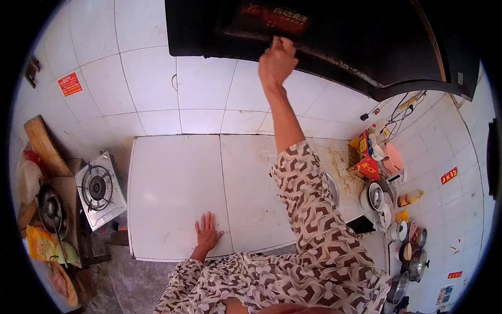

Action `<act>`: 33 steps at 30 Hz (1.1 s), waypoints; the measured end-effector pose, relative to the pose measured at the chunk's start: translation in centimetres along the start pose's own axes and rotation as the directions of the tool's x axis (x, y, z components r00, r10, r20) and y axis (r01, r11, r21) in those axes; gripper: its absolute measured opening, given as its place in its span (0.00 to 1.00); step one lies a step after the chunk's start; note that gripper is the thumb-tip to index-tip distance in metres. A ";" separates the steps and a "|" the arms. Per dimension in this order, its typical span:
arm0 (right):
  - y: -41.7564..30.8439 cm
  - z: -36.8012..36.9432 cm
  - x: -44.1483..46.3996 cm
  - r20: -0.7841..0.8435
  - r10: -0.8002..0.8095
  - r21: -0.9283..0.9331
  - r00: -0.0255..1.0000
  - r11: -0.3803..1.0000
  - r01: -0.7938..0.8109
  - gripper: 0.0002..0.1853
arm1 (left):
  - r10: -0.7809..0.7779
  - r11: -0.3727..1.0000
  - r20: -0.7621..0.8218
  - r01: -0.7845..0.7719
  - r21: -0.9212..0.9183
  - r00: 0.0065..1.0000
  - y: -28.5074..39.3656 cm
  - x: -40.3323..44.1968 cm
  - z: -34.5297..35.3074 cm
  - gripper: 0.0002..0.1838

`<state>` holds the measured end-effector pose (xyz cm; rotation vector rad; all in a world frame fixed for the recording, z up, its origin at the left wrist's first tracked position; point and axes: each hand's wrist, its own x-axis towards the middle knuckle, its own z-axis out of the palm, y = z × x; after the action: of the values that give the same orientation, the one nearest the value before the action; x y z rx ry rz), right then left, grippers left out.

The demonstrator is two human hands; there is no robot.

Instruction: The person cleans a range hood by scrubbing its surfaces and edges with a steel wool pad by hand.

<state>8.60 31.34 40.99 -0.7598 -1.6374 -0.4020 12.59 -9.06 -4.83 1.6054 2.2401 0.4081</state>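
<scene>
My left hand (208, 234) lies flat on the white tiled countertop (175, 183), fingers spread, near its front edge. My right hand (277, 62) is raised at the end of an outstretched arm, up against the black range hood (361, 47). Its fingers are curled closed at the hood's grimy lower ledge; whatever they hold, if anything, is hidden. Just above those fingers, the hood carries a dark red label (277, 18) with pale characters.
A single-burner gas stove (99, 189) stands left of the counter, beside a wok (50, 209) and a wooden board (47, 144). On the right are a red box (366, 166), a white pot (372, 197), a bottle (410, 198), stacked bowls and pans. Cables hang from a power strip (408, 103).
</scene>
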 end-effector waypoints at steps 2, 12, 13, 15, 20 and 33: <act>-2.0 0.1 -0.3 0.043 -0.014 0.050 0.999 0.999 0.011 0.14 | -0.012 1.000 -0.011 0.012 0.004 1.000 -0.2 0.0 0.0 0.52; 2.6 -2.8 1.4 0.289 -0.373 -0.095 0.882 0.906 0.413 0.21 | -0.291 0.956 -0.048 0.292 0.015 0.955 -2.8 0.1 -1.9 0.55; 4.6 -3.0 1.5 0.256 -0.401 -0.130 0.880 0.887 0.443 0.20 | -0.314 0.949 -0.060 0.315 0.009 0.947 -3.3 0.1 -2.2 0.55; 8.7 -3.5 1.2 0.226 -0.411 -0.174 0.883 0.875 0.451 0.20 | -0.351 0.935 -0.061 0.353 0.020 0.934 -4.5 0.1 -2.4 0.56; 14.2 -5.2 1.4 0.215 -0.358 -0.289 0.909 0.865 0.409 0.21 | -0.342 0.938 -0.070 0.345 0.037 0.937 -4.9 0.2 -2.5 0.56; 19.7 -6.2 0.3 0.198 0.185 0.147 0.963 0.965 -0.216 0.23 | -0.368 0.929 0.024 0.366 0.046 0.930 -4.5 0.3 -3.9 0.56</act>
<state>26.36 41.71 39.69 -0.8455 -1.7205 -0.0488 6.95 -10.34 -3.27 1.1590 2.4671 0.2326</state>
